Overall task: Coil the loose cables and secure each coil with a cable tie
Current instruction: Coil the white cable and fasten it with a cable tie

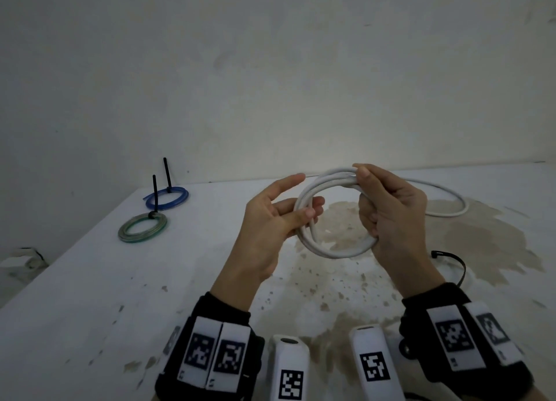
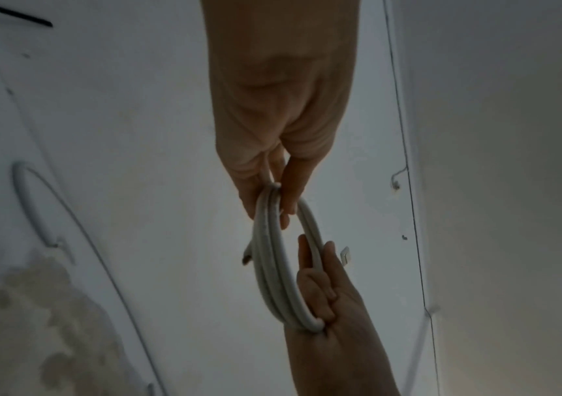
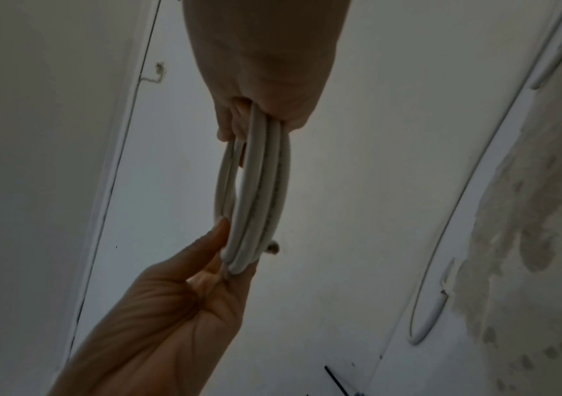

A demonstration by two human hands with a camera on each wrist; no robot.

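Observation:
A white cable coil (image 1: pixel 331 250) of a few loops hangs in the air between both hands above the table. My left hand (image 1: pixel 307 212) pinches its left side between thumb and fingers, with the index finger stretched out. My right hand (image 1: pixel 370 196) grips the right side, fingers curled round the loops and thumb on top. The cable's loose tail (image 1: pixel 451 212) curves over the table to the right. In the left wrist view the coil (image 2: pixel 272 268) shows edge-on with its cut end (image 2: pixel 247 258) sticking out. The right wrist view shows the same loops (image 3: pixel 255 201). A black cable tie (image 1: pixel 451 262) lies by my right wrist.
On the far left of the stained white table (image 1: pixel 120 295) lie a blue coil (image 1: pixel 167 199) and a green coil (image 1: pixel 143 227), each bound with a black tie that stands upright. A bare wall rises just behind the table's far edge.

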